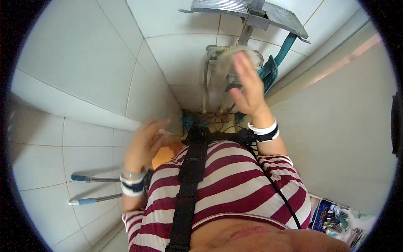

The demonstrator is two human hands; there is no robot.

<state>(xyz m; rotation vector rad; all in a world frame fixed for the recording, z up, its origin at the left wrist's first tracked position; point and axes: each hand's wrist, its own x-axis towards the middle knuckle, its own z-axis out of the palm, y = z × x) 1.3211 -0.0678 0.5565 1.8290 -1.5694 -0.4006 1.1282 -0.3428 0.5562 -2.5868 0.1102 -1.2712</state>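
My right hand (250, 89) is raised in front of the tiled wall, its fingers stretched out and the thumb apart. Beside its fingertips is a pale, roundish, blurred thing (228, 59); whether they touch I cannot tell. Behind it are grey pipes and a fitting (232, 80) on the wall. My left hand (145, 140) hangs lower at the left, somewhat smeared by motion, with its fingers loosely apart and nothing visible in them. An orange rounded thing (167, 154) shows partly behind that hand, next to my striped shirt.
A metal shelf (268, 17) with hooked ends juts from the wall above. From it hangs a teal-handled tool (285, 52). Two long handles (94, 179) with blue grips lie at lower left. A pale panel (336, 122) closes the right side; packages (336, 218) lie at lower right.
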